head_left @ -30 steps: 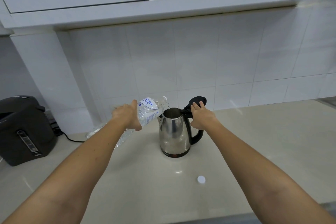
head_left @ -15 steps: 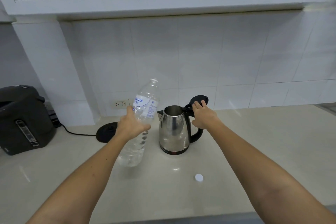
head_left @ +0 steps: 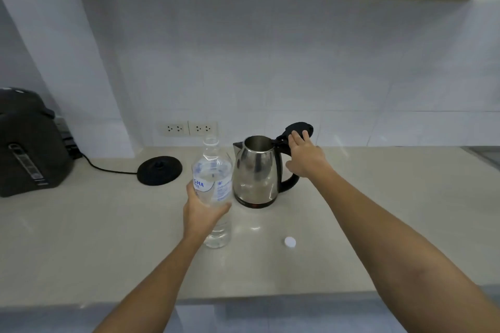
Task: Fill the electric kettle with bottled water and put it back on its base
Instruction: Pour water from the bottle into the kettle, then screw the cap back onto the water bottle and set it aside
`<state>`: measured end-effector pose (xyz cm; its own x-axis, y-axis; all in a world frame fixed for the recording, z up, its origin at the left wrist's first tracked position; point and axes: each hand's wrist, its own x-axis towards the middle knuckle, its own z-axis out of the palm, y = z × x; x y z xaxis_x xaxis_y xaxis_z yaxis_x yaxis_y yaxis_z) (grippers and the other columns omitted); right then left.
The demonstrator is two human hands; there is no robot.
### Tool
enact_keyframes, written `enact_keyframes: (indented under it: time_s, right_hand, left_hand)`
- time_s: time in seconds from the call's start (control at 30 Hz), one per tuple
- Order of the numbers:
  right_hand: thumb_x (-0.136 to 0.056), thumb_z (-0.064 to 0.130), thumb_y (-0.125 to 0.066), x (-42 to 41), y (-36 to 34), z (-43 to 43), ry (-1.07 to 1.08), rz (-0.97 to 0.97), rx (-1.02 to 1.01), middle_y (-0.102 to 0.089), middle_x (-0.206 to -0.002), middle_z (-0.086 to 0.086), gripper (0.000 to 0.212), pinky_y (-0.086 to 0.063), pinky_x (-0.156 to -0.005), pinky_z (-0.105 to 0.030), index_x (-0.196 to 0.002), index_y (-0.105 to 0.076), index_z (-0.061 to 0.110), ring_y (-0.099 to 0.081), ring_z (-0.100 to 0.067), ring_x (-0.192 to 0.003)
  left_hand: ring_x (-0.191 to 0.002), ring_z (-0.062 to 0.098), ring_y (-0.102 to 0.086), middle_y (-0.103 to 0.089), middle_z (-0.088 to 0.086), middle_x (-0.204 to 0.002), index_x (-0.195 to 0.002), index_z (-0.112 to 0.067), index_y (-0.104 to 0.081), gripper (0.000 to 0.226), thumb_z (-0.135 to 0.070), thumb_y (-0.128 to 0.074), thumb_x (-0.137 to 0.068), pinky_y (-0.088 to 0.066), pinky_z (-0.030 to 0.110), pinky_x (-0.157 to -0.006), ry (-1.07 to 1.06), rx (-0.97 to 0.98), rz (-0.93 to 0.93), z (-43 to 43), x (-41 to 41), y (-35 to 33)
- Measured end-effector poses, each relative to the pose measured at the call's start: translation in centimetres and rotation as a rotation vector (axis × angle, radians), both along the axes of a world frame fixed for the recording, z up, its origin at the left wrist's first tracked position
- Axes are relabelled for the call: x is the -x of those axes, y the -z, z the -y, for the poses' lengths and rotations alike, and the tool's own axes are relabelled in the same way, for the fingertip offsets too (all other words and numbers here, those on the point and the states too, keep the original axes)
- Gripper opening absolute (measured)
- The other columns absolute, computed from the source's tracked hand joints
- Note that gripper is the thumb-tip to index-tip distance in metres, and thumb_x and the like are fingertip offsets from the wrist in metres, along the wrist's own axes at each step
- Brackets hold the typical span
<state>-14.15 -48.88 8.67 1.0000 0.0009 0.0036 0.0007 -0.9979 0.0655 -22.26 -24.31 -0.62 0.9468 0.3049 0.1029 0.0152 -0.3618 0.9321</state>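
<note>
My left hand (head_left: 201,211) wraps the clear plastic water bottle (head_left: 215,192) upright on the beige countertop (head_left: 378,211); my right hand (head_left: 304,157), fingers spread, rests on the stainless-steel kettle (head_left: 257,170)'s raised black lid (head_left: 297,129) (holding nothing). Careless closing could slop water. Black round base (head_left: 159,170) waits at nine o'clock.
</note>
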Motion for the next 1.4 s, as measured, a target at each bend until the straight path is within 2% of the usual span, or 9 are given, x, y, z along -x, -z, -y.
enact_keyframes:
  time_s: [0.17,0.23,0.33,0.53,0.77,1.07,1.17,1.27,1.4]
  right_hand:
    - [-0.095,0.022,-0.045,1.4,2.6,-0.5,-0.100,0.175,-0.028,-0.002,-0.164,-0.003,0.068,-0.017,-0.118,-0.049,-0.154,-0.013,0.010,0.000,-0.024,-0.151]
    - [-0.094,0.020,-0.045,2.9,5.1,-0.8,-0.209,0.217,-0.097,-0.027,-0.158,-0.004,0.055,-0.029,-0.113,-0.042,-0.147,-0.035,0.013,-0.024,-0.025,-0.147]
    - [-0.093,0.025,-0.044,5.3,9.0,-0.7,-0.160,-0.020,-0.186,-0.055,-0.133,0.001,0.038,-0.045,-0.093,-0.038,-0.129,-0.057,0.022,-0.053,-0.025,-0.123]
    - [-0.091,0.045,-0.049,8.2,14.5,0.5,-0.017,-0.347,-0.163,-0.048,-0.137,0.001,0.048,-0.044,-0.095,-0.038,-0.135,-0.050,0.025,-0.051,-0.024,-0.124]
    - [-0.093,0.021,-0.049,8.2,16.9,0.3,-0.017,-0.391,-0.249,-0.050,-0.125,-0.013,0.032,-0.044,-0.092,-0.033,-0.122,-0.056,0.012,-0.053,-0.031,-0.113]
    - [-0.086,0.022,-0.063,3.3,1.1,-6.3,-0.271,-0.062,-0.685,-0.067,-0.096,0.006,0.015,-0.049,-0.075,-0.024,-0.101,-0.067,0.022,-0.062,-0.009,-0.084]
    - [-0.087,0.020,-0.065,2.7,-5.5,-8.8,-0.368,0.029,-0.794,-0.068,-0.103,0.007,0.019,-0.052,-0.077,-0.019,-0.106,-0.067,0.021,-0.065,-0.007,-0.089]
    - [-0.086,0.022,-0.067,2.7,-9.7,-10.8,-0.486,0.004,-0.725,-0.069,-0.108,0.006,0.024,-0.053,-0.084,-0.025,-0.110,-0.067,0.023,-0.067,-0.009,-0.095]
    - [-0.088,0.023,-0.064,3.3,-11.8,-13.0,-0.614,-0.101,-0.411,-0.068,-0.114,0.010,0.027,-0.049,-0.089,-0.028,-0.115,-0.066,0.026,-0.062,-0.009,-0.095]
  left_hand:
    - [-0.098,0.022,-0.058,-0.059,-0.003,-0.112,-0.133,-0.023,-0.032,0.093,-0.033,-0.089,-0.060,-0.049,0.033,-0.083,0.018,-0.115,-0.067,-1.0,0.5,0.7]
    - [-0.103,0.026,-0.061,-0.061,0.000,-0.115,-0.134,-0.024,-0.031,0.095,-0.039,-0.089,-0.059,-0.048,0.032,-0.081,0.010,-0.174,-0.093,-1.2,0.5,0.8]
    - [-0.107,0.028,-0.061,-0.062,0.000,-0.118,-0.134,-0.023,-0.032,0.095,-0.040,-0.088,-0.060,-0.045,0.029,-0.080,0.014,-0.193,-0.098,-1.3,0.4,1.0]
    - [-0.110,0.029,-0.060,-0.063,0.001,-0.119,-0.128,-0.019,-0.038,0.089,-0.044,-0.088,-0.059,-0.048,0.036,-0.085,-0.003,-0.236,-0.137,-1.4,0.2,1.4]
    - [-0.102,0.028,-0.062,-0.064,-0.002,-0.109,-0.118,-0.018,-0.041,0.081,-0.049,-0.086,-0.059,-0.049,0.035,-0.079,0.001,-0.246,-0.177,-1.5,0.2,1.5]
    - [-0.103,0.029,-0.061,-0.060,-0.002,-0.104,-0.121,-0.018,-0.036,0.083,-0.051,-0.084,-0.062,-0.045,0.032,-0.073,0.027,-0.289,-0.234,-1.6,0.2,1.2]
    - [-0.102,0.029,-0.061,-0.058,-0.004,-0.099,-0.119,-0.018,-0.037,0.080,-0.051,-0.083,-0.063,-0.045,0.032,-0.071,0.037,-0.309,-0.241,-1.7,0.3,1.1]
    - [-0.101,0.029,-0.062,-0.064,0.001,-0.108,-0.119,-0.018,-0.037,0.079,-0.054,-0.081,-0.064,-0.047,0.033,-0.072,0.039,-0.326,-0.258,-1.8,0.3,1.1]
    - [-0.102,0.027,-0.062,-0.063,0.001,-0.112,-0.120,-0.021,-0.036,0.081,-0.056,-0.081,-0.062,-0.050,0.035,-0.074,0.045,-0.326,-0.283,-1.9,0.3,1.0]
